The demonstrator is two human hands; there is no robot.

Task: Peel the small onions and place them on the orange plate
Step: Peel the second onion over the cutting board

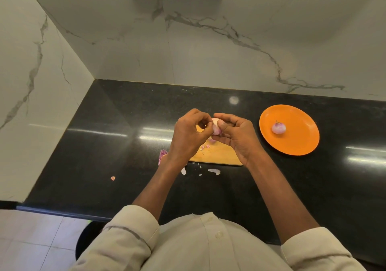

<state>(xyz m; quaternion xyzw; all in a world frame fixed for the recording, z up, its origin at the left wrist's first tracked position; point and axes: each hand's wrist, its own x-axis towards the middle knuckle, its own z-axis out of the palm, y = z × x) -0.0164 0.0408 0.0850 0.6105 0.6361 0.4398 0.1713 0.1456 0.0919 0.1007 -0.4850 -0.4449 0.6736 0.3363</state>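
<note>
I see my left hand (189, 134) and right hand (236, 134) raised together over the wooden cutting board (219, 153), both curled around one small onion (216, 127) between them. The left fingers are bent tight, fingertips pinching at the onion's top edge; the right thumb presses its pale side while the other right fingers cup it from behind. Only a sliver of the onion shows, whitish with a pink tinge, so I cannot tell how much skin is left on it. A second onion (278, 127), round, glossy, lilac-white with a short dark stem stub, sits near the middle of the orange plate (300, 143), a smooth flat round plate lying on the table (104, 145) to the right of the board and apart from it. The table is polished black stone with bright streaks of reflected light. Papery skin scraps (214, 171) lie in front of the board; a purple peel piece (162, 154) pokes out beside my left wrist, partly hidden. The hands cover most of the board's far half.
</note>
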